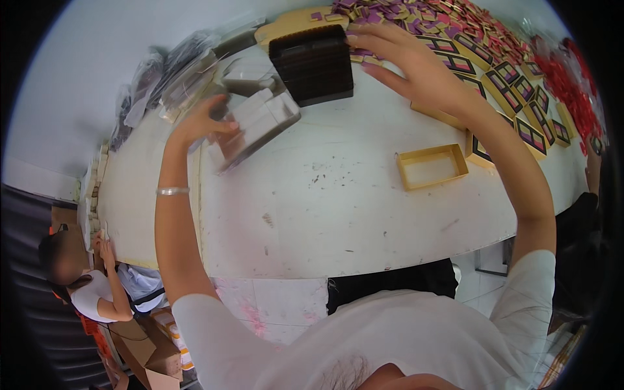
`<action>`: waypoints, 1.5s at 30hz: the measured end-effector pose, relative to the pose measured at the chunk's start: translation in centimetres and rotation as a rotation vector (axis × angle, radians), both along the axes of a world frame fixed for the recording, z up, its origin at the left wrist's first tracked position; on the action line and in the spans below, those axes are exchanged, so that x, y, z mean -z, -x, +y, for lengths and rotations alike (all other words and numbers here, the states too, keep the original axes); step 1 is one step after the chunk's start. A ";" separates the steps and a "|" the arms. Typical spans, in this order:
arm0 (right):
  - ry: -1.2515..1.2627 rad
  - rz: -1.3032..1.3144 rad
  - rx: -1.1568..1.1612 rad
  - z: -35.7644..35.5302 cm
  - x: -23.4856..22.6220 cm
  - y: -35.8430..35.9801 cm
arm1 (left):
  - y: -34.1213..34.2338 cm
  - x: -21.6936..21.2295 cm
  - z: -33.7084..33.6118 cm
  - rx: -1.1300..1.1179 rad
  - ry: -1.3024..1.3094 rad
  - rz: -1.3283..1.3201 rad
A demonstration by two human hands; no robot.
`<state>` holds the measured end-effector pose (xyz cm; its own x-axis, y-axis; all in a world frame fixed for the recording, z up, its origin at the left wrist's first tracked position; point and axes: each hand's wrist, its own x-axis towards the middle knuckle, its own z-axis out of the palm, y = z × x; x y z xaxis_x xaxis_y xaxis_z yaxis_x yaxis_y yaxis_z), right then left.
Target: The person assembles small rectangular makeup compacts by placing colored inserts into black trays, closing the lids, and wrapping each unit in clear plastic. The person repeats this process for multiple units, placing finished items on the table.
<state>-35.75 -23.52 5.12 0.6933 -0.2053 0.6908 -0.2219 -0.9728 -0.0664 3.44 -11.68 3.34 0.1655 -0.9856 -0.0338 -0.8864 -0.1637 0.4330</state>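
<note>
On the white table [312, 227], toward its far side, a tall stack of black trays [311, 68], upright, between both hands. Left hand [198, 123], with a silver bracelet [173, 191] at the wrist, at the near end of a pile of pale plastic trays [270, 117], just left of the black stack. Thumb and fingers spread apart there; because of blur, cannot tell: firm hold or only touch. Right hand [416, 65] on the other side of the black stack, fingers stretched and a little apart, tips at its upper right edge; cannot tell: real contact or very small gap. Nearer to the body, on the right half, one open gold box [429, 155]. Behind it, many gold boxes with dark panels [507, 91], and farther a large heap of small purple, red and gold pieces [448, 23]. At far left, clear plastic bags [146, 78].
</note>
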 end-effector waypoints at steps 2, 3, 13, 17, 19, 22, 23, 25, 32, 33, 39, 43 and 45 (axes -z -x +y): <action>0.167 0.067 0.092 -2.5 -0.4 -3.8 | 2.3 -0.6 0.8 0.020 0.180 -0.087; 0.278 0.140 0.111 -3.8 0.0 -5.1 | 5.0 -0.8 1.1 0.035 0.238 -0.124; 0.204 -0.041 0.167 -5.2 -1.8 -5.9 | 31.0 5.8 4.0 0.539 0.230 0.209; -1.227 0.055 -0.173 -1.3 -7.3 1.9 | 30.1 8.7 3.0 0.515 0.333 0.131; -1.155 -0.112 -0.131 1.0 -2.9 6.7 | 27.9 8.6 2.9 0.470 0.341 0.169; -1.360 0.120 -0.037 1.9 0.2 13.1 | 26.3 7.6 2.9 0.494 0.248 0.327; -1.399 0.172 0.016 2.6 1.5 13.6 | 26.1 7.5 2.8 0.497 0.190 0.418; -1.507 0.300 0.083 3.6 3.7 13.5 | 25.9 7.6 2.8 0.492 0.131 0.463; -1.145 0.325 0.032 5.0 5.4 9.6 | 26.2 8.2 2.9 0.536 0.228 0.462; -1.038 0.378 0.061 5.4 5.2 9.1 | 26.2 8.2 3.0 0.546 0.249 0.423; -0.317 0.284 0.177 7.3 5.3 9.2 | 26.1 8.3 3.3 0.574 0.251 0.318; -0.699 0.262 -0.097 6.9 4.1 12.8 | 25.7 8.0 3.4 0.565 0.206 0.385; -0.748 0.309 -0.201 6.7 4.4 13.8 | 25.5 7.8 3.1 0.568 0.171 0.436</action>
